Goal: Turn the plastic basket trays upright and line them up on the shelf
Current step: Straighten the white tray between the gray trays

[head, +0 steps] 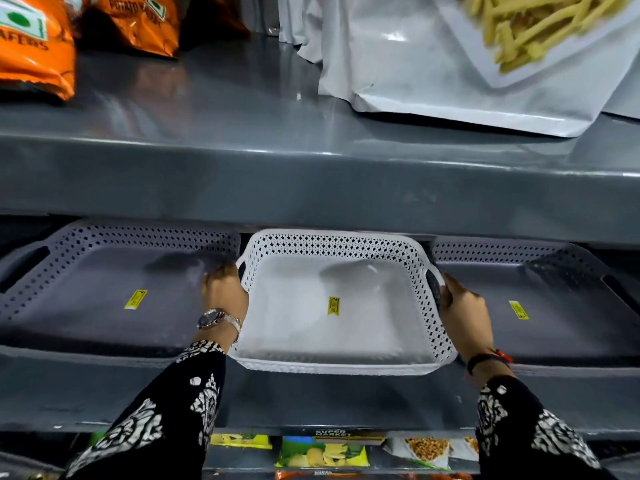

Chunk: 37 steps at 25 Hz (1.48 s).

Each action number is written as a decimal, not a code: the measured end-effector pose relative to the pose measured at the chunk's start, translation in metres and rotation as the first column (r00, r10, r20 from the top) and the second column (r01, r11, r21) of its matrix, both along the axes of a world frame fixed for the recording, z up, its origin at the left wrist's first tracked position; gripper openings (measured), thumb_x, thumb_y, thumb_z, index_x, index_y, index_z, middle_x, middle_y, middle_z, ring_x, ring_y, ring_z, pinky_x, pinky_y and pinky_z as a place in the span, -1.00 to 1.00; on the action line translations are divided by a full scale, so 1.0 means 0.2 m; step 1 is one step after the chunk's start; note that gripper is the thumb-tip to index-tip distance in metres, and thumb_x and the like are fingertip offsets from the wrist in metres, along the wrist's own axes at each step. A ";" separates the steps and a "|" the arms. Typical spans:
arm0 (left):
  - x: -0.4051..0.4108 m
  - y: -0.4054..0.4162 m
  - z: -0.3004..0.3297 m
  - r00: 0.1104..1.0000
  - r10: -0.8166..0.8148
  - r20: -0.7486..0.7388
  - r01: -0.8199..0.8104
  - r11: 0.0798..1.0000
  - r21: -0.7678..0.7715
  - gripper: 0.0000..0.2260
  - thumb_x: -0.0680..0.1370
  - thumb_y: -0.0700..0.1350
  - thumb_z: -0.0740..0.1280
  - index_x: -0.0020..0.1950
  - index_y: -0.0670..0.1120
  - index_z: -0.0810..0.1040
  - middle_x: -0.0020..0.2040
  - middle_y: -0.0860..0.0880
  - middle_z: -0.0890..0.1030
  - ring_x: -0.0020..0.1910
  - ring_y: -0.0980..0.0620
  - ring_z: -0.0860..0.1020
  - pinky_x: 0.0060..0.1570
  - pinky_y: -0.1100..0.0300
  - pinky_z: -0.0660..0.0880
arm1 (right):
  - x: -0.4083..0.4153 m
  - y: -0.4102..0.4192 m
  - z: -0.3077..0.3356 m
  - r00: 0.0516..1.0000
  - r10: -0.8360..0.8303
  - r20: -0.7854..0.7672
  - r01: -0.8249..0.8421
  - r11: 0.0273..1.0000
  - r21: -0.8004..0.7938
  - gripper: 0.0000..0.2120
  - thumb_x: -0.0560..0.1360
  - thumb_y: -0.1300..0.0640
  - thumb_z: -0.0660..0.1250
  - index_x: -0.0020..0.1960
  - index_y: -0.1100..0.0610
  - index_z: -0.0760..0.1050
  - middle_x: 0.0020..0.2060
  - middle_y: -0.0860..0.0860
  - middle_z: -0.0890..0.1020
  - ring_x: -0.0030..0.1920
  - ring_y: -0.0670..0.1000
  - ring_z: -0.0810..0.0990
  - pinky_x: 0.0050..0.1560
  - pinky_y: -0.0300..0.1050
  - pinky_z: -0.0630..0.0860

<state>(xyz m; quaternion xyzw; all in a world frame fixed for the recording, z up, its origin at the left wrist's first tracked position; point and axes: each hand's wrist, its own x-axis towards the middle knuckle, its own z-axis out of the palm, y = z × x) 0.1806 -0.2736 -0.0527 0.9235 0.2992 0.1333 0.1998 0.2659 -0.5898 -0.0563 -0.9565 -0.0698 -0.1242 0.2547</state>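
Note:
A white perforated basket tray (332,367) sits upright on the middle grey shelf (311,400), its open side up and a yellow sticker on its floor. My left hand (225,292) grips its left handle and my right hand (464,313) grips its right handle. A grey basket tray (104,306) stands upright to its left, and another grey basket tray (561,306) to its right, each with a yellow sticker. The three trays lie side by side in one row, their back rims under the upper shelf.
The upper shelf (311,174) overhangs the trays and carries orange snack bags (34,46) at left and a silver pouch (433,64) at right. Snack packets (325,452) lie on the shelf below. The middle shelf's front lip runs beneath my wrists.

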 end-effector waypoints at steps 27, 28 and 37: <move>-0.23 -0.08 -0.01 0.999 0.042 -0.015 -0.044 0.985 -0.168 -0.69 0.53 -0.46 0.11 0.27 -0.40 0.38 0.07 -0.41 0.60 0.06 -0.30 0.60 0.07 -0.12 0.57 | -0.24 -0.08 -0.01 1.000 0.019 -0.014 -0.017 0.991 0.131 -0.65 0.49 0.34 0.14 0.26 0.25 0.40 -0.08 0.38 0.63 -0.15 0.32 0.60 -0.17 -0.02 0.47; -0.24 -0.09 0.00 0.999 0.041 -0.028 -0.045 0.985 -0.167 -0.68 0.54 -0.43 0.12 0.29 -0.38 0.37 0.11 -0.39 0.59 0.09 -0.27 0.59 0.11 -0.10 0.55 | -0.24 -0.09 -0.01 1.000 0.018 -0.014 -0.016 0.991 0.131 -0.65 0.49 0.35 0.14 0.26 0.25 0.40 -0.09 0.38 0.63 -0.19 0.30 0.60 -0.18 -0.09 0.41; -0.27 -0.08 0.02 0.997 0.018 -0.069 -0.028 0.988 -0.154 -0.61 0.54 -0.41 0.11 0.38 -0.32 0.29 0.17 -0.34 0.57 0.14 -0.25 0.57 0.15 -0.04 0.52 | -0.26 -0.08 0.00 0.998 0.044 -0.034 -0.038 0.986 0.162 -0.65 0.49 0.36 0.12 0.27 0.27 0.38 -0.15 0.37 0.64 -0.30 0.07 0.45 -0.18 -0.12 0.32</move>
